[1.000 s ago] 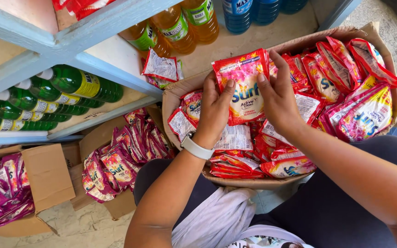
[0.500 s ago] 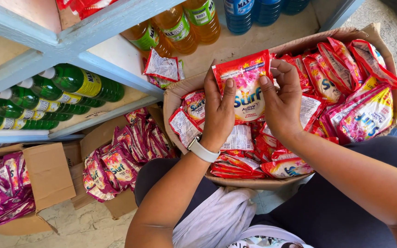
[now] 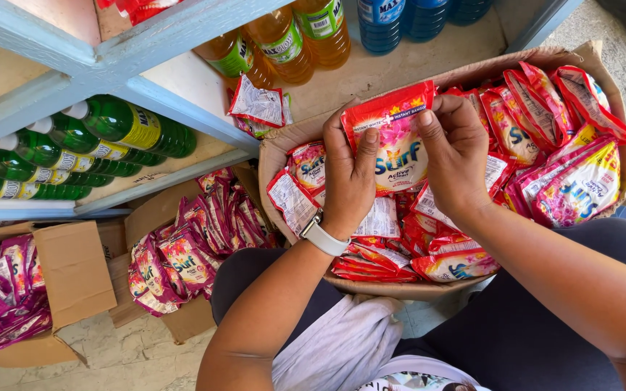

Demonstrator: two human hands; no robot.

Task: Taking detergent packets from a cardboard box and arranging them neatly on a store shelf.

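Observation:
Both of my hands hold one red and pink detergent sachet (image 3: 396,148) upright over a cardboard box (image 3: 371,288) that rests on my lap. My left hand (image 3: 348,181), with a white watch at the wrist, grips the sachet's left edge. My right hand (image 3: 458,156) pinches its top right corner. The box is full of several more red and pink sachets (image 3: 559,159), some upright, some lying flat.
A blue shelf (image 3: 153,43) holds orange bottles (image 3: 298,40), blue bottles (image 3: 400,18), green bottles (image 3: 74,148) lying down, and a loose sachet (image 3: 259,108). Two open cardboard boxes of purple-pink sachets (image 3: 182,253) (image 3: 1,297) sit on the floor at left.
My hands have shifted on the sachet: the right hand's fingers moved up to its top corner and the sachet now stands a little higher and more upright.

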